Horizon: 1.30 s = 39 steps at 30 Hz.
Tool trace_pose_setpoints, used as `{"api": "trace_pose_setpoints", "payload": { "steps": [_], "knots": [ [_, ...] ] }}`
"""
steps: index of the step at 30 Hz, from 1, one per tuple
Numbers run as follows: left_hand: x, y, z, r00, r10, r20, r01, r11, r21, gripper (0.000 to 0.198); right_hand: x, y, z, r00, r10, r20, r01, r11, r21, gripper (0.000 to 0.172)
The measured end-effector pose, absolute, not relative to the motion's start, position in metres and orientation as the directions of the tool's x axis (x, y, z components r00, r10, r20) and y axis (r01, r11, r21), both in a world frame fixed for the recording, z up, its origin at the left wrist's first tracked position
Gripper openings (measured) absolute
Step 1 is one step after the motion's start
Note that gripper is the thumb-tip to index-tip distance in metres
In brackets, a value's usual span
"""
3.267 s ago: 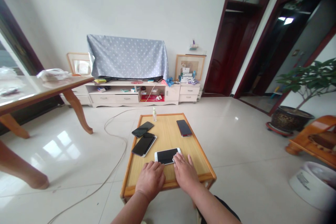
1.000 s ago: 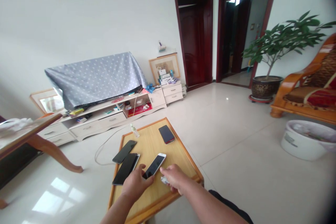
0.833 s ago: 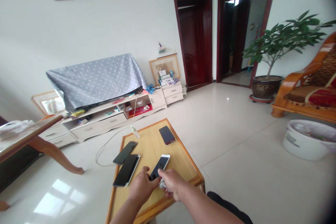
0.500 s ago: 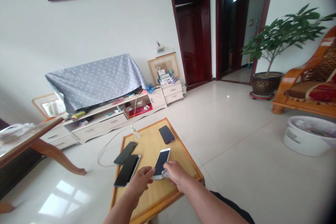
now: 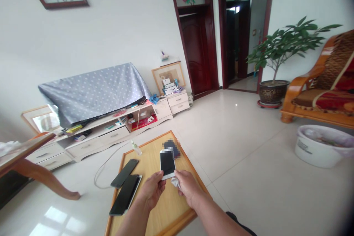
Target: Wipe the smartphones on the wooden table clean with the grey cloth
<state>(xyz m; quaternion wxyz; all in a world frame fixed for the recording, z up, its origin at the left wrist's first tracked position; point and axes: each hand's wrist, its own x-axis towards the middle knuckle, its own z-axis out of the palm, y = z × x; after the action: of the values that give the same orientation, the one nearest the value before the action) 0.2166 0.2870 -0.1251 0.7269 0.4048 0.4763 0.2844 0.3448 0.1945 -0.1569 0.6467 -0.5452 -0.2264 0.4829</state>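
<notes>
Though white-framed, black-glass smartphone [image 5: 167, 164] seems lifted above tray, its lower edge is held by curled left hand [image 5: 151, 191]; crumpled white cloth [image 5: 174, 181] is pinched by right hand [image 5: 188, 188] beside phone's corner. Slim black phone [image 5: 124, 173] and larger black phone [image 5: 124, 194] are laid on honey-toned wooden tray [image 5: 146, 146]; pixelated dark phone [image 5: 172, 148] is seen behind.

Glossy glass phone scrn [image 5: 167, 163], varnished wood tray [image 5: 148, 162]

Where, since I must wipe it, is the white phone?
In the head view, the white phone is in the left hand, over the wooden tray, beside the cloth in the right hand.
</notes>
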Motion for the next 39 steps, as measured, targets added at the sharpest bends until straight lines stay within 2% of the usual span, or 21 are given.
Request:
{"api": "trace_pose_setpoints", "payload": {
  "steps": [8, 21, 30, 39],
  "knots": [
    [0.268, 0.314, -0.140, 0.390, 0.828, -0.404, -0.021, 0.447, 0.894, 0.013, 0.378, 0.234, -0.169, 0.532, 0.807, -0.258, -0.399, -0.030, -0.916, 0.029],
    [0.283, 0.355, -0.155, 0.434, 0.868, -0.241, 0.214, 0.160, 0.964, 0.045, 0.393, 0.289, -0.185, 0.606, 0.771, -0.196, -0.309, 0.001, -0.951, 0.024],
    [0.292, 0.371, -0.175, 0.369, 0.913, -0.174, 0.365, 0.030, 0.930, 0.041, 0.400, 0.304, -0.193, 0.609, 0.771, -0.187, -0.250, -0.037, -0.968, 0.026],
    [0.294, 0.376, -0.185, 0.347, 0.927, -0.138, 0.424, -0.024, 0.905, 0.031, 0.399, 0.312, -0.204, 0.640, 0.736, -0.220, -0.208, -0.110, -0.972, 0.035]
  ]
}}
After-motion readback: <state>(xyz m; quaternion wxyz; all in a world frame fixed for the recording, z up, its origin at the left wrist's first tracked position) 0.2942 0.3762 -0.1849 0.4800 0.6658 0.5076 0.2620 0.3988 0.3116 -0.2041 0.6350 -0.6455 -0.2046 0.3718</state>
